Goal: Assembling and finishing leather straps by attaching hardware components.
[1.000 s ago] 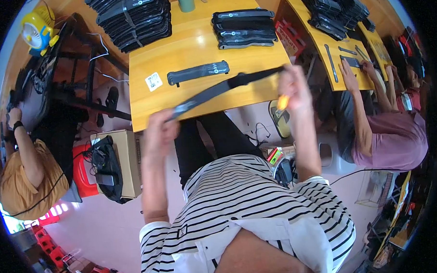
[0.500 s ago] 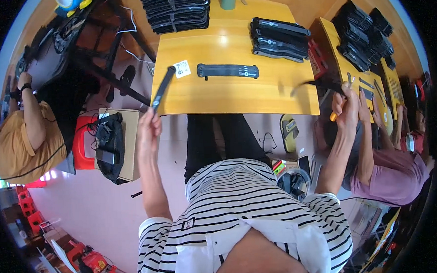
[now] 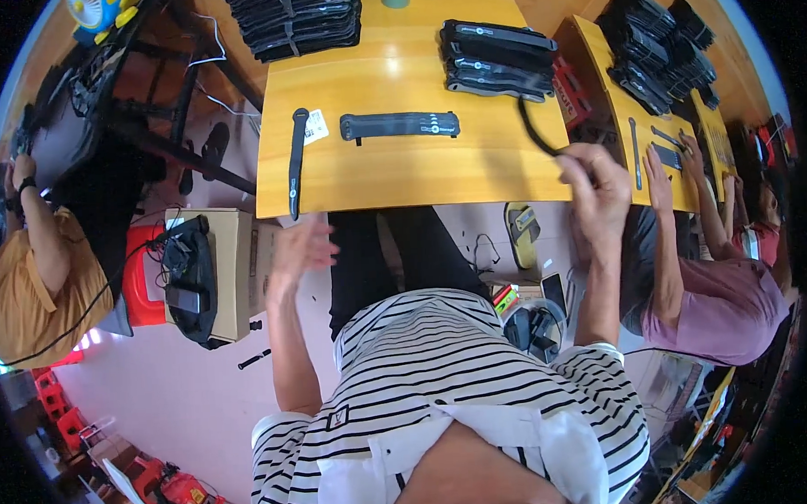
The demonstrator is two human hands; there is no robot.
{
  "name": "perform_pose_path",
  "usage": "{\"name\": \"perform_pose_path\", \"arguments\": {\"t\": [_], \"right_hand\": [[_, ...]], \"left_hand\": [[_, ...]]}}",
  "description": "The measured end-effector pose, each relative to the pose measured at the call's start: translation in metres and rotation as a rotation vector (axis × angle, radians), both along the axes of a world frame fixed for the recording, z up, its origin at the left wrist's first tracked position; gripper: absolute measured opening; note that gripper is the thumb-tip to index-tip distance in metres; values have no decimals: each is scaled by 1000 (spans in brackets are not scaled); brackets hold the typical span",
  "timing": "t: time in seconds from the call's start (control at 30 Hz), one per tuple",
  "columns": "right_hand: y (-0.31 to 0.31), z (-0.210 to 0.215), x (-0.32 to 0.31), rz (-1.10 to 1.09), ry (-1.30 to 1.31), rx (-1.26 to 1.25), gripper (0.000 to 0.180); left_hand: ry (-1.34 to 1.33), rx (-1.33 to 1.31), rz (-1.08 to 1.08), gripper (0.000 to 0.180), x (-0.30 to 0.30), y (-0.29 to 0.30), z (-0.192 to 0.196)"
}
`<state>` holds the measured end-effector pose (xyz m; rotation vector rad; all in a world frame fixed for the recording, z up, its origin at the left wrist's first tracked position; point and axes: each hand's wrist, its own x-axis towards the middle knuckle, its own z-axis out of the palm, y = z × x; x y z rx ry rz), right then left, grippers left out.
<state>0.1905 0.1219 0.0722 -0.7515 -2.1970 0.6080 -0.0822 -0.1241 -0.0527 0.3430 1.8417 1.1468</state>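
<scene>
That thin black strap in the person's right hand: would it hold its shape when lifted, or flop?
Probably floppy: the black strap curves in a loop above the right hand rather than standing straight. It looks light, since it seems pinched by fingers alone. Being flat, it is unlikely to roll on the yellow table.

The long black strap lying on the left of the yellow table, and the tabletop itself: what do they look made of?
The long black strap looks like matte woven fabric or soft synthetic: dull, no glare, lying flat and thin, though the weave is too small to confirm. The yellow tabletop looks like varnished wood or wood laminate: a glossy finish with bright light reflections and faint grain lines.
</scene>
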Motion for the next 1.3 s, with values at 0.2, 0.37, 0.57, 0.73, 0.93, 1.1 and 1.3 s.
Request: {"name": "perform_pose_path", "arguments": {"t": [0.2,0.37,0.57,0.73,0.93,1.1,1.3], "right_hand": [[-36,-27,-42,473,-407,353,12],[-39,-60,-44,252,-95,-138,13],[-35,-97,-54,108,105,-1088,14],[-22,-108,-49,76,238,-1113,17],[0,-115,-51,-28,147,-976,13],[24,-128,-70,-85,156,-969,10],[49,-153,-88,-131,98,-990,12]], "left_hand": [[-365,448,-342,45,67,90,31],[-374,592,82,26,80,129,12],[-334,601,178,23,88,139,5],[-516,643,255,20,69,129,-2],[-323,610,348,18,20,108,-18],[-207,559,316,14,-8,117,-19],[131,473,288,13,-25,135,-38]]}}
